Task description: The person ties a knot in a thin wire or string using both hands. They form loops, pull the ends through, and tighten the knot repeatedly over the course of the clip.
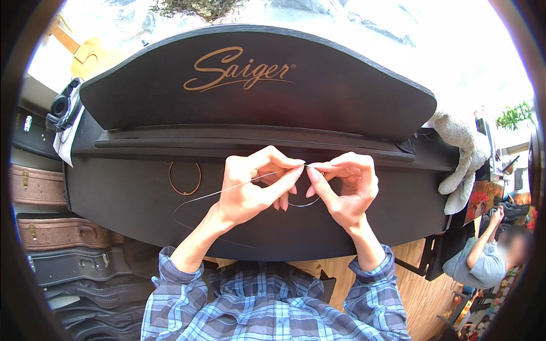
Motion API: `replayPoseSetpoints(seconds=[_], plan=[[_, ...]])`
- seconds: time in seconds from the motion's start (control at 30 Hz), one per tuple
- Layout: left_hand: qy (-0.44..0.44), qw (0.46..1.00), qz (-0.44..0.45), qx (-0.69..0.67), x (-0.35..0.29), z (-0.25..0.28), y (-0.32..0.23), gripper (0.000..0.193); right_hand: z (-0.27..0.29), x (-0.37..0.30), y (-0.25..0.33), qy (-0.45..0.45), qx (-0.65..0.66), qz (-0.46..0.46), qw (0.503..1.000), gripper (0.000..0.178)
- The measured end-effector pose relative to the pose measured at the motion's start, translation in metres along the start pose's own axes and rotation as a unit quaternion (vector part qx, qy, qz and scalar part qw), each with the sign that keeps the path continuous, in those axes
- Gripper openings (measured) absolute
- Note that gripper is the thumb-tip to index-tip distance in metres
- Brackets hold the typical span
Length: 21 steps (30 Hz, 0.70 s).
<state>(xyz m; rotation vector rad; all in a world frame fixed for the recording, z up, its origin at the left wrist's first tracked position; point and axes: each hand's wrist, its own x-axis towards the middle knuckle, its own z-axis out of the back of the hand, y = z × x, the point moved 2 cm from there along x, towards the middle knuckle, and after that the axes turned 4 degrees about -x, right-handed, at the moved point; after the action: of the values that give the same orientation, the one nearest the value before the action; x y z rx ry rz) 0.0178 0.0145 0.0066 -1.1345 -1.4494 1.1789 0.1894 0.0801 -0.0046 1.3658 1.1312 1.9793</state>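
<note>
Between my hands, above the black tabletop (125,187), is a thin silvery wire (199,199). My left hand (244,187) pinches it between thumb and forefinger, and its long loose end curves away to the left. Thumb and forefinger of my right hand (348,190) are closed on the wire close to the left fingertips. A curved stretch of wire hangs below, between the two hands. The exact joint at the fingertips is too small to make out. To the left of my left hand, a coppery open ring (185,194) lies on the tabletop.
A raised black panel (318,96) with gold lettering stands behind a ledge. Headphones (60,106) sit at the far left, above stacked instrument cases (42,230). A plush toy (460,153) drapes over the right edge. Another person (478,261) is at lower right.
</note>
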Motion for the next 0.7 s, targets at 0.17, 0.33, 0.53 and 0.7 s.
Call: replayPoseSetpoints(seconds=[0.17,0.33,0.53,0.7], plan=[[-0.003,1.000,-0.003,-0.007,0.0020,0.0015,0.0016,0.005,0.0003,-0.0010,-0.0013,-0.003,-0.049,0.062,0.997,0.031],[-0.013,0.998,-0.044,0.050,-0.0005,0.0020,0.0028,0.004,0.0037,0.0015,0.0013,0.014,-0.114,0.121,0.986,0.029],[-0.016,0.987,-0.131,0.096,0.0001,0.0047,0.0042,0.003,-0.0014,0.0036,0.0031,0.016,0.071,0.011,0.997,0.028],[0.025,0.983,-0.148,0.103,-0.0010,0.0066,0.0038,0.007,0.0046,0.0081,0.0000,0.067,0.146,-0.188,0.969,0.012]])
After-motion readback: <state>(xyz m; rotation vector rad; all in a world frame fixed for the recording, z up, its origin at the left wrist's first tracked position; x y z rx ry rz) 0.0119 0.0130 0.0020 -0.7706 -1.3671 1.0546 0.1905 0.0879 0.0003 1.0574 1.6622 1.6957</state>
